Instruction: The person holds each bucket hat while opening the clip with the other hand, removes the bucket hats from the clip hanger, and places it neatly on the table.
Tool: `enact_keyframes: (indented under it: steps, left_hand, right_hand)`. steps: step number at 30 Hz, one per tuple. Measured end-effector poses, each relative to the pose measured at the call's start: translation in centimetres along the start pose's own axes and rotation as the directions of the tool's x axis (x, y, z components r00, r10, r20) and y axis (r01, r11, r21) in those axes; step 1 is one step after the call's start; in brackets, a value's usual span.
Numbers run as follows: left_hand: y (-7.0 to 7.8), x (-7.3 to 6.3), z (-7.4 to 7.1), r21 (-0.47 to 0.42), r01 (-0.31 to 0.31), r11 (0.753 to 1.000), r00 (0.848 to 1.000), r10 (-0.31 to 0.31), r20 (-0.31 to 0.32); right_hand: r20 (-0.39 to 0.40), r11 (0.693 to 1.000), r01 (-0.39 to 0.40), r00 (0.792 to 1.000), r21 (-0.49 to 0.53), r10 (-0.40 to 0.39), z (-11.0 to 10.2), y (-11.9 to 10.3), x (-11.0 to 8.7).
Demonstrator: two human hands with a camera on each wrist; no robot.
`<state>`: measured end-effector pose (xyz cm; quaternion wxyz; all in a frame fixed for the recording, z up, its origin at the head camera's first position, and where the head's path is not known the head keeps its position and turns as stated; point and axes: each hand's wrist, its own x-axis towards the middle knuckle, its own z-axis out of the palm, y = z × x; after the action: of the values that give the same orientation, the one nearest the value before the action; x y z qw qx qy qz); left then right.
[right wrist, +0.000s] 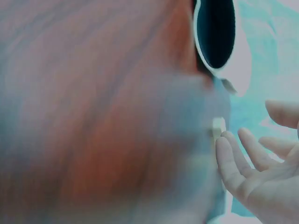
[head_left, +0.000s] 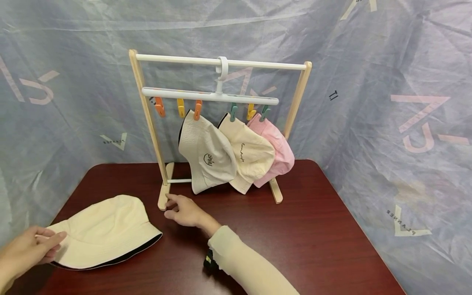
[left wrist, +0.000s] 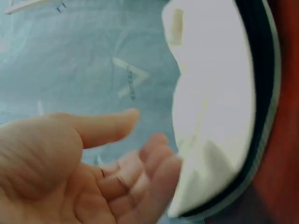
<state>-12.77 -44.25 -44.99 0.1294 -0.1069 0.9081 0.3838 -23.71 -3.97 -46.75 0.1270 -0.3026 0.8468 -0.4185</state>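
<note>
A cream bucket hat [head_left: 107, 229] with a dark lining lies at the table's left, its brim toward me. My left hand [head_left: 31, 250] is at the hat's left end. In the left wrist view, thumb and fingers stand apart, with the fingertips right at the cream cloth. My right hand [head_left: 186, 211] hovers right of the hat, near the rack's left foot, fingers loosely bent and holding nothing. The right wrist view shows the hat's dark opening [right wrist: 216, 32] beyond those fingers. Three bucket hats hang from clips: a pale grey one [head_left: 210, 159], a cream one [head_left: 250, 153] and a pink one [head_left: 282, 151].
A wooden rack [head_left: 147, 119] stands at the back of the dark red table [head_left: 302, 241]. From its top bar hangs a white hanger [head_left: 210, 96] with several coloured clips. Two clips at the left, an orange one [head_left: 159, 107] and a yellow one [head_left: 180, 107], hold nothing. Grey cloth surrounds the table.
</note>
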Motion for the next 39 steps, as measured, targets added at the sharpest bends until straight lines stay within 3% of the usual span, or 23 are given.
enact_keyframes:
  steps: [2,5,8,12,22,25,33,39]
  left_hand:
    - [1.5,-0.1,0.2,0.006,-0.083,0.997,0.996,0.083,-0.027]
    - [3.3,0.0,0.9,0.016,-0.221,0.975,0.97,0.221,-0.1]
    - [4.8,0.6,1.7,0.003,-0.351,0.936,0.924,0.347,-0.163]
    - [7.3,1.2,2.3,-0.016,-0.443,0.896,0.878,0.431,-0.207]
    - [14.0,2.1,3.9,0.001,-0.572,0.82,0.769,0.537,-0.348]
    - [15.9,2.4,4.5,0.004,-0.593,0.805,0.746,0.552,-0.373]
    - [20.2,3.6,5.9,-0.03,-0.67,0.742,0.695,0.612,-0.377]
    - [22.7,4.3,6.3,-0.051,-0.684,0.728,0.691,0.624,-0.365]
  right_hand:
    - [-0.015,1.0,0.014,1.0,-0.001,-0.014,-1.0,0.1,-0.4]
    - [-0.036,0.999,0.049,0.998,0.001,-0.049,-2.8,0.2,-1.2]
    - [-0.07,0.997,0.075,0.995,0.017,-0.074,-4.7,0.3,-2.0]
    - [-0.139,0.994,0.099,0.986,0.037,-0.093,-7.3,0.2,-3.0]
    - [-0.28,0.98,0.193,0.945,0.059,-0.169,-13.3,-0.9,-5.8]
    - [-0.32,0.973,0.224,0.927,0.051,-0.196,-14.8,-0.9,-6.4]
    - [-0.393,0.974,0.22,0.901,0.048,-0.184,-18.0,-1.0,-7.1]
    - [-0.418,0.979,0.198,0.894,0.052,-0.159,-19.3,-1.7,-7.3]
